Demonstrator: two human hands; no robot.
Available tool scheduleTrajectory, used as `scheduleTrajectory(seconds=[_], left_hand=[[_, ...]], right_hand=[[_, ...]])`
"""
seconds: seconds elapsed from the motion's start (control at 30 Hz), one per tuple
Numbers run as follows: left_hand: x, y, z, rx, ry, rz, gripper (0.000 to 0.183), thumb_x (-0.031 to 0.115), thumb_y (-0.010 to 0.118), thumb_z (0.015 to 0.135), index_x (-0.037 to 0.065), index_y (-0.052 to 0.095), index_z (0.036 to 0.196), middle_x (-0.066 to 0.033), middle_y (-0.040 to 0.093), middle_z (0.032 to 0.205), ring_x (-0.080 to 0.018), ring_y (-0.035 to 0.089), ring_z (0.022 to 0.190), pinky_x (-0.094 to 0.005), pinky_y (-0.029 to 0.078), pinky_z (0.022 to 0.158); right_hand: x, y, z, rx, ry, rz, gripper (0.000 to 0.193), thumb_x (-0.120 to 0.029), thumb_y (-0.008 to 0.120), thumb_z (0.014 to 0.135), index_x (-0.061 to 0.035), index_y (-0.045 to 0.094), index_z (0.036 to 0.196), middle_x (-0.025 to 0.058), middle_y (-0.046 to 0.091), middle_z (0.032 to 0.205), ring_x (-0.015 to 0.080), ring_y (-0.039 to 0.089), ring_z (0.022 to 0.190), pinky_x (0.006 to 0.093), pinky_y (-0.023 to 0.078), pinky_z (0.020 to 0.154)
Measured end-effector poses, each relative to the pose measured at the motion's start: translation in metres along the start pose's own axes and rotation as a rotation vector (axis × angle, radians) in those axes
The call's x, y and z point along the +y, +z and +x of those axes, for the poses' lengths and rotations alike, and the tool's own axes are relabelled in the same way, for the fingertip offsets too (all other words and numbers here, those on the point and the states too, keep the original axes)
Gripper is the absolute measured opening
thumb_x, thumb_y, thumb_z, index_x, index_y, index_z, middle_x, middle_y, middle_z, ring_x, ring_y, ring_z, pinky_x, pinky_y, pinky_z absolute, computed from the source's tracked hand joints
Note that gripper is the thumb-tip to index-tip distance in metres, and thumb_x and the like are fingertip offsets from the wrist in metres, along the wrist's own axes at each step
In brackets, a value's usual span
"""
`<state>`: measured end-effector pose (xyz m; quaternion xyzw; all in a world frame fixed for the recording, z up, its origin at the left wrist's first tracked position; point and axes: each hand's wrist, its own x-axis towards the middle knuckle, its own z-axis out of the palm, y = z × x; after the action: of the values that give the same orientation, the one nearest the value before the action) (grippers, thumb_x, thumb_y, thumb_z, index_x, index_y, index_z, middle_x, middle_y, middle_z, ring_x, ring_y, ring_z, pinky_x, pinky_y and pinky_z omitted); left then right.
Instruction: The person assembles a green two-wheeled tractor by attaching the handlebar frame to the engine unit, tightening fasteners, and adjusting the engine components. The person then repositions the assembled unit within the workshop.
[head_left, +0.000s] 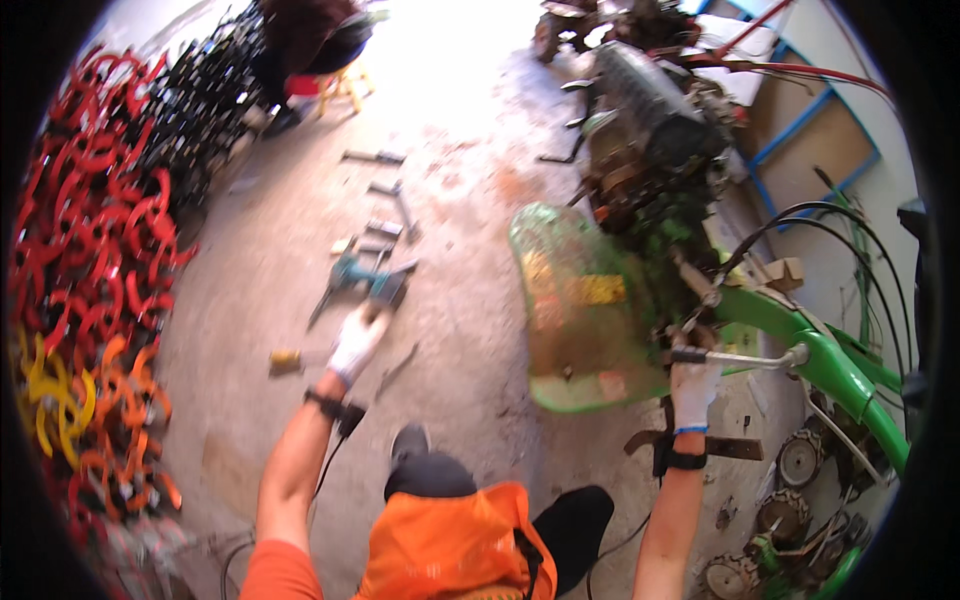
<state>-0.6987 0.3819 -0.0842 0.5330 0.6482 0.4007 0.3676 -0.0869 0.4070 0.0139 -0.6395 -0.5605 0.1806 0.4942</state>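
Note:
My left hand [358,345], in a white glove with bare fingertips, reaches forward over the floor. Its fingers close on the black battery end of a teal cordless drill [350,274], which lies on its side. My right hand [695,385], gloved the same way, is up against the green walking tiller [835,365]. A metal rod with a black grip [735,358] crosses in front of that hand. Beyond the rod my fingertips are bent together at the machine's frame; what they hold is hidden. Left of them hangs a worn green fender [575,310].
Hand tools lie ahead: a hammer-like tool [398,208], metal sockets [382,229] and a yellow-handled screwdriver [287,360]. Piles of red curved blades [95,220] and black ones [205,110] line the left. Another person [310,40] sits at the back. Dirty wheels [785,515] stand lower right.

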Motion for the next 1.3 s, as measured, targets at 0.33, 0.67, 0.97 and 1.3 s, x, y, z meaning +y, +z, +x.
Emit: scheduleTrajectory(seconds=[0.33, 0.67, 0.97, 1.3], left_hand=[[-0.263, 0.029, -0.065, -0.146, -0.714, 0.867, 0.107, 0.050, 0.092, 0.086, 0.004, 0.041, 0.168, -0.0232, 0.049, 0.167, -0.0415, 0.052, 0.153, -0.0515, 0.049, 0.121], [-0.292, 0.050, -0.025, -0.055, -0.716, 0.527, 0.051, 0.031, 0.064, 0.097, -0.004, 0.066, 0.134, -0.0315, 0.079, 0.116, -0.0459, 0.078, 0.109, -0.0529, 0.061, 0.097], [-0.100, 0.036, -0.078, 0.390, -0.229, -0.714, 0.016, 0.016, 0.079, 0.104, 0.002, 0.075, 0.113, 0.0023, 0.072, 0.092, -0.0102, 0.064, 0.082, -0.0281, 0.054, 0.080], [0.153, 0.057, -0.059, -0.745, 0.160, -1.399, 0.026, 0.027, 0.066, 0.092, 0.021, 0.068, 0.117, -0.0157, 0.056, 0.167, -0.0477, 0.047, 0.157, -0.0725, 0.036, 0.127]], right_hand=[[-0.014, -0.029, -0.020, -0.117, -0.035, -0.111, 0.049, -0.009, 0.062, 0.109, 0.0012, 0.051, 0.156, 0.0194, 0.072, 0.142, 0.0249, 0.070, 0.127, 0.0398, 0.059, 0.106], [-0.029, -0.025, -0.021, -0.089, -0.068, -0.313, 0.055, -0.023, 0.065, 0.111, 0.0071, 0.051, 0.154, 0.0239, 0.072, 0.139, 0.0312, 0.076, 0.112, 0.0423, 0.059, 0.098], [-0.041, -0.002, -0.015, 0.039, 0.021, -0.046, 0.029, -0.017, 0.085, 0.101, 0.0016, 0.074, 0.121, 0.0112, 0.078, 0.109, 0.0219, 0.073, 0.099, 0.0381, 0.058, 0.091], [-0.031, 0.009, -0.034, -0.065, 0.129, -0.374, 0.046, -0.008, 0.079, 0.098, -0.0038, 0.067, 0.142, 0.0086, 0.077, 0.122, 0.0196, 0.072, 0.110, 0.0376, 0.057, 0.101]])
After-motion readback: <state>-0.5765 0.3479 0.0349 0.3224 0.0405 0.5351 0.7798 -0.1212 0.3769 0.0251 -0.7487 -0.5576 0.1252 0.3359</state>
